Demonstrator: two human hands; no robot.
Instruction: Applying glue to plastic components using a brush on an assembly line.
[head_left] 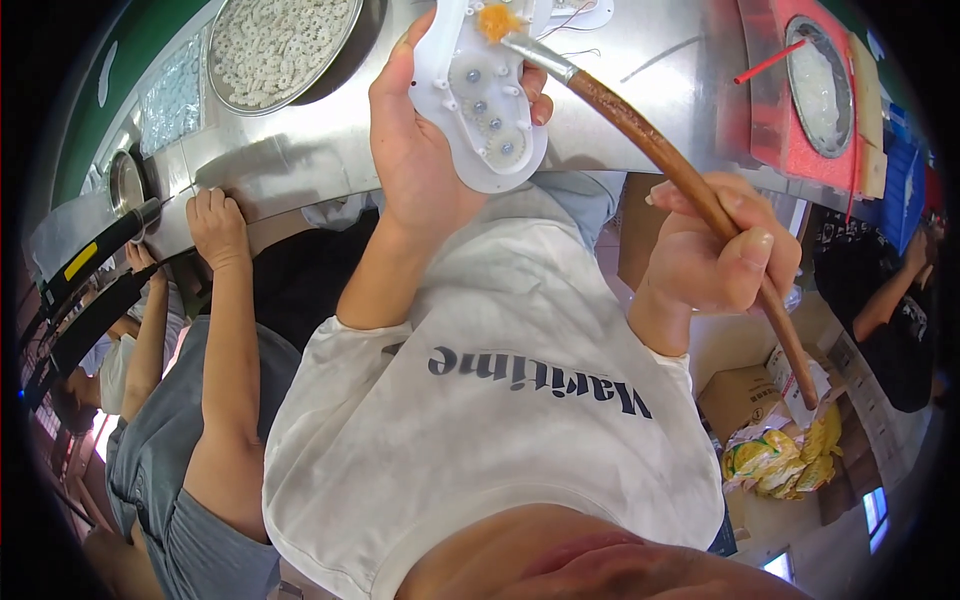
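Note:
My left hand is closed around a white plastic housing, with its thumb on the left edge and fingertips curling over the right edge. Inside the housing several small pale gears sit in a row on metal pins. Between the thumb and fingers of my right hand is a long paintbrush with a brown wooden handle and metal ferrule. Its orange-tinted bristles are over the upper part of the housing; whether they touch it I cannot tell.
A round metal bowl of white gears stands at the back left, beside a clear bag. On the right, a red tray bears an oval dish of whitish paste. A co-worker's hand rests on the metal table's left edge.

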